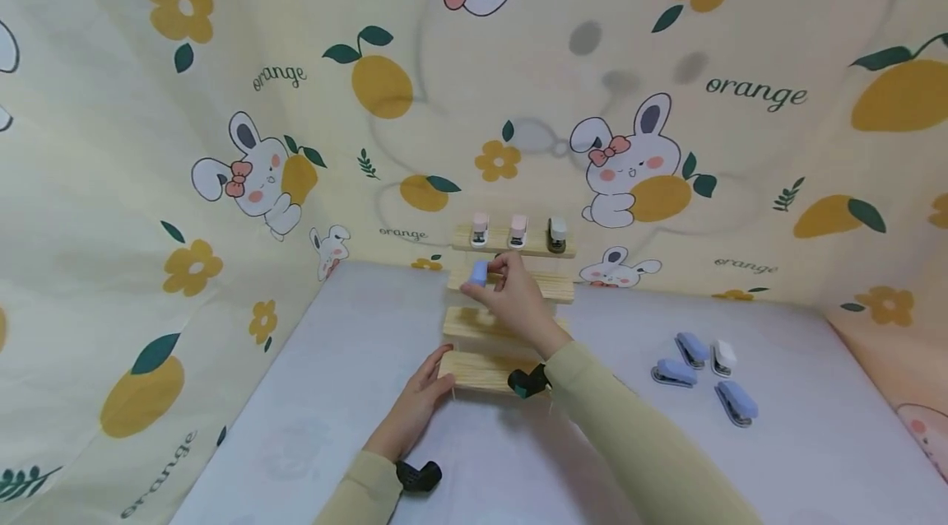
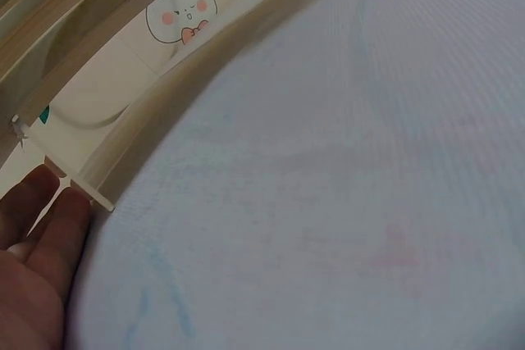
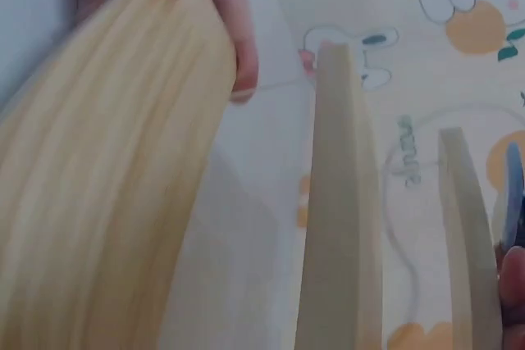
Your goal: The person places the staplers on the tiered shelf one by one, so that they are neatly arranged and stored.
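Stapler (image 1: 479, 272), blue: right hand (image 1: 518, 299) pinches it at the 2nd shelf (image 1: 557, 288) down. It's likely light, hard, smooth (best held by its sides). Left hand (image 1: 417, 403) grips the bottom shelf (image 1: 481, 371).

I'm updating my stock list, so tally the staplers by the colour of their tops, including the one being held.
Blue staplers: 4, counting the one in the right hand
Pink staplers: 2
White staplers: 2
Total: 8
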The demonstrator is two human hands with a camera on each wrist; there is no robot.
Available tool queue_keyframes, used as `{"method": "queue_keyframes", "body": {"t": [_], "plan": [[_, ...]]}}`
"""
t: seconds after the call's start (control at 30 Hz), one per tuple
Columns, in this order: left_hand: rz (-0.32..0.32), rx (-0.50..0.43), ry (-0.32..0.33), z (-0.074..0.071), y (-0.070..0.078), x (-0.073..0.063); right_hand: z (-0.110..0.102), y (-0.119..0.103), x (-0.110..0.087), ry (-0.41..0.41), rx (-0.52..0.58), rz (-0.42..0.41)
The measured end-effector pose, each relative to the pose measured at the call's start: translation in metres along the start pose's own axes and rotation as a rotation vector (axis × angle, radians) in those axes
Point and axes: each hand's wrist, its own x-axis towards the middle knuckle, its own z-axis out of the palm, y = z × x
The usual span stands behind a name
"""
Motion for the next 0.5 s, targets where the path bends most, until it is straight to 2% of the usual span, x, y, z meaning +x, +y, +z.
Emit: {"method": "queue_keyframes", "body": {"t": [0.17, 0.5], "plan": [[-0.018, 0.013, -0.003, -0.0004, -0.0032, -0.0024, 0.0036, -0.002, -0.0018, -0.008, -0.03, 0.048], [-0.02, 0.027, -0.007, -0.0009, -0.0021, -0.0005, 0.004, -0.0056, 0.0022, 0.008, -0.051, 0.075]]}}
